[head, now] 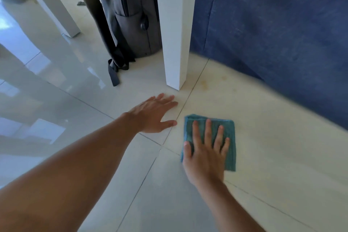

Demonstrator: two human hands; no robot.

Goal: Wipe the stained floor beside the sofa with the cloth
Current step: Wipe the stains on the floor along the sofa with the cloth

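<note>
A folded teal cloth (228, 135) lies flat on the pale tiled floor (263, 147). My right hand (205, 154) presses down on it with fingers spread, palm covering its near left part. My left hand (153, 114) rests flat on the floor to the cloth's left, fingers apart, holding nothing. Faint yellowish stains (205, 83) mark the tile farther away, between a white table leg and the blue sofa (282, 34). The cloth sits nearer to me than the stains, apart from them.
A white table leg (177, 43) stands just beyond my left hand. A dark grey backpack (131, 24) leans behind it, its strap (114, 73) trailing on the floor. Another white leg (62, 17) stands at the far left. Glossy tiles stretch leftward.
</note>
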